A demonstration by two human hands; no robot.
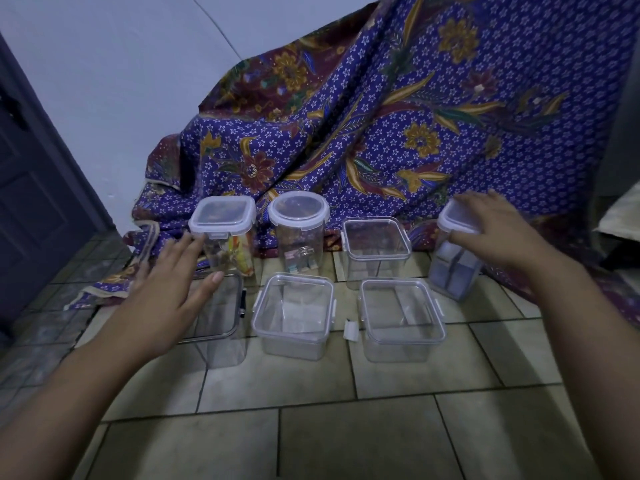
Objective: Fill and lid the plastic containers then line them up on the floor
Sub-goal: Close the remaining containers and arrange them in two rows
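Observation:
Several clear plastic containers stand on the tiled floor in two rows. In the back row are a square lidded container (221, 220) with colourful contents, a round lidded container (298, 210) with small items at its bottom, a clear rectangular container (375, 242), and a tall lidded container (453, 258) at the right. In the front row are a tall container (221, 327), a low rectangular container (292, 315) and another low container (401, 318). My left hand (169, 289) hovers flat, fingers apart, over the front-left container. My right hand (498, 226) lies across the lid of the far-right container.
A purple patterned cloth (398, 116) drapes over something bulky right behind the back row. A dark door (31, 188) is at the left. A small white scrap (350, 330) lies between the two low front containers. Bare tiles (311, 427) stretch toward me.

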